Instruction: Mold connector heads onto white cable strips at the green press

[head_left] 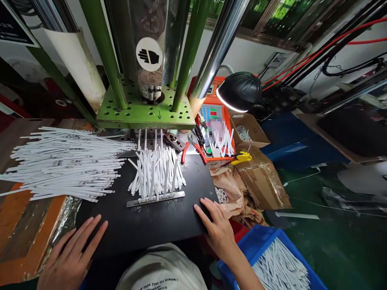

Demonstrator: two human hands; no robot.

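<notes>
My left hand [72, 253] lies at the lower left, fingers spread over the left edge of the black work surface [145, 225], holding nothing. On the right edge of that surface rests my right hand [216, 223], its fingers apart and no object in it. Between and beyond the hands, a flat metal bar [155, 199] lies in front of a pile of short white strips [157, 171]. To the left spreads a large heap of long white strips [66, 163]. Several strips stick out from under the green press plate [146, 117].
Red-handled pliers [194, 149] lie behind the strips. An orange control box [214, 129], a black lamp [242, 92] and yellow-handled scissors [242, 158] stand or lie to the right. Cardboard boxes [263, 179] are beside them; a blue bin [256, 237] of white strips is at lower right.
</notes>
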